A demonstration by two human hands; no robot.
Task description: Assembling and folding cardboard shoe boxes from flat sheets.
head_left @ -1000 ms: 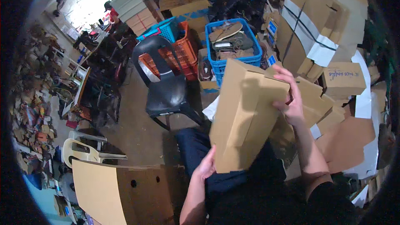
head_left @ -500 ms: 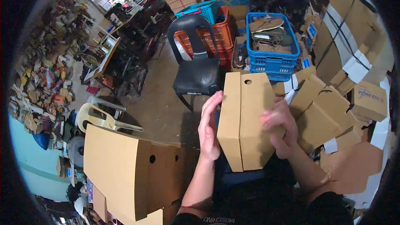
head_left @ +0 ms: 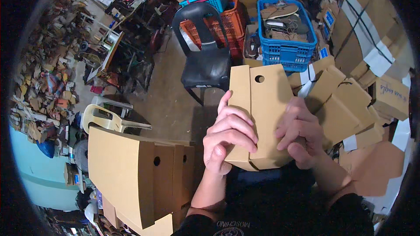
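Note:
A brown cardboard shoebox (head_left: 267,105) stands in front of my torso, with a round hole near the far end of its upward face. A seam, where lid and base meet, runs lengthwise along its left part. My left hand (head_left: 228,133) grips the left side, its fingers curled over the seam and onto the upward face. On the opposite side, my right hand (head_left: 302,131) presses the box with bent fingers. Its underside and whatever it holds inside are hidden.
More brown shoeboxes (head_left: 116,168) are stacked at my left. Flattened or part-folded cardboard (head_left: 345,113) lies at my right. Ahead stand a black plastic chair (head_left: 204,63), a blue crate (head_left: 286,52) of shoes and orange crates (head_left: 234,17). A cream chair (head_left: 116,121) is at the left.
My left hand has gone from lying flat along the box's side to curling its fingers over its face. The box has shifted slightly, and my right fingers are bent closer against it.

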